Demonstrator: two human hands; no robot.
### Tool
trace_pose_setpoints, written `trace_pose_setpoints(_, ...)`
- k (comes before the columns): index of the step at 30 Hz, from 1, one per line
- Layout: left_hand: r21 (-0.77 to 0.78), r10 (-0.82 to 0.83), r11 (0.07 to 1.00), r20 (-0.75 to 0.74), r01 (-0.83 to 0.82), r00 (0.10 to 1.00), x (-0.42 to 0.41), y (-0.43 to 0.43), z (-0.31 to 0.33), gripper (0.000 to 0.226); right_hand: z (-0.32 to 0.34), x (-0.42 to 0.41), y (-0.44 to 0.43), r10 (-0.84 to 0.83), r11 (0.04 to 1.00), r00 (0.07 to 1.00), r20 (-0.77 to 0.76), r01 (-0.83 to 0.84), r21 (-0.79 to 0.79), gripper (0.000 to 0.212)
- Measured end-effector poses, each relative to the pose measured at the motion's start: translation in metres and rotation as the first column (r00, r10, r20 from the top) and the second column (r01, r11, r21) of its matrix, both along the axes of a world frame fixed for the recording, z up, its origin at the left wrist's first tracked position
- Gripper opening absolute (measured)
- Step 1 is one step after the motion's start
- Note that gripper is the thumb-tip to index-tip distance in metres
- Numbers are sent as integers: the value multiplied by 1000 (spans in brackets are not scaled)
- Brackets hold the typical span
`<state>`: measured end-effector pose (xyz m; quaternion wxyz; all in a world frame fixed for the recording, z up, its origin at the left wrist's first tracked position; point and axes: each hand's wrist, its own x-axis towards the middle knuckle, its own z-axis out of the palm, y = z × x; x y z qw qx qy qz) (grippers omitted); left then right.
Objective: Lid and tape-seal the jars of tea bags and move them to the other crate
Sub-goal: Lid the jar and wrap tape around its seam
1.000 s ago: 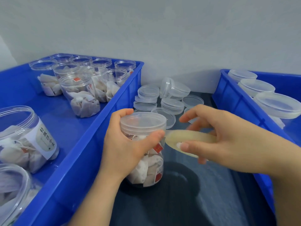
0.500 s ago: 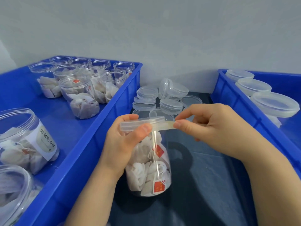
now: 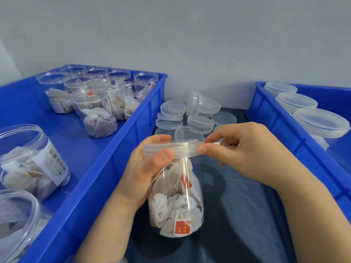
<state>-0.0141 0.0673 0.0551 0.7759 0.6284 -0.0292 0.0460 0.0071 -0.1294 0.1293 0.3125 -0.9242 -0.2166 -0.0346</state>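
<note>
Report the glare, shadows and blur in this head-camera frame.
Head view: even, soft light; a thin white glare streak runs down the clear plastic jar of tea bags gripped by the left hand; a soft shadow lies on the dark table top beside it; the open clear jar at the lower-left corner looks stretched and blurred.

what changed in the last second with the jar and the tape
The left hand tipped the jar, so its lid now shows side on. The right hand, pinching the tape, moved left up to the lid's rim. The left hand's grip, the crates and the loose lids stayed.
</note>
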Motion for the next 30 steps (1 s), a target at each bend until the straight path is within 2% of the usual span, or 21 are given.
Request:
trace_pose_setpoints(4, -30, -23, 999, -4, 23, 1000, -3, 1, 0, 98, -1, -1, 2, -7, 1000, 1000, 14, 8, -19, 60)
trace_pose_setpoints(9, -81, -69, 995, -41, 66, 997, -5, -4, -4, 120, -3, 4, -1, -6, 1000, 1000, -3, 6, 25, 64)
trace_pose_setpoints(12, -38, -53, 998, -41, 51, 998, -4, -7, -4, 117, -2, 5, -6, 34, 999, 996, -77, -34, 4, 63)
trace_pose_setpoints(16, 43, 58, 997, 38, -59, 998, -4, -5, -1, 104, -3, 5, -6, 57, 998, 990, -132, -58, -5, 60)
trace_pose_setpoints(20, 119, 134, 982, 126, -149, 983, -4, -6, -1, 91, -7, 3, -2, -13, 990, 996, -88, 1, -144, 68)
trace_pose_setpoints(22, 209, 170, 959, 125, -193, 977, -4, -9, -2, 95, -9, 0, 6, -19, 980, 999, -34, 12, -200, 64)
trace_pose_setpoints(26, 303, 332, 882, 146, -361, 932, -3, -11, -3, 119, -10, -5, 17, 27, 968, 996, 85, -4, -250, 53)
trace_pose_setpoints(28, 238, 395, 875, 156, -422, 906, -3, -13, -2, 120, -12, -5, 16, 70, 974, 996, 51, -57, -217, 45)
trace_pose_setpoints(30, 145, 413, 888, 160, -436, 896, -3, -13, -3, 118, -13, -4, 14, 109, 983, 994, -18, -110, -150, 48)
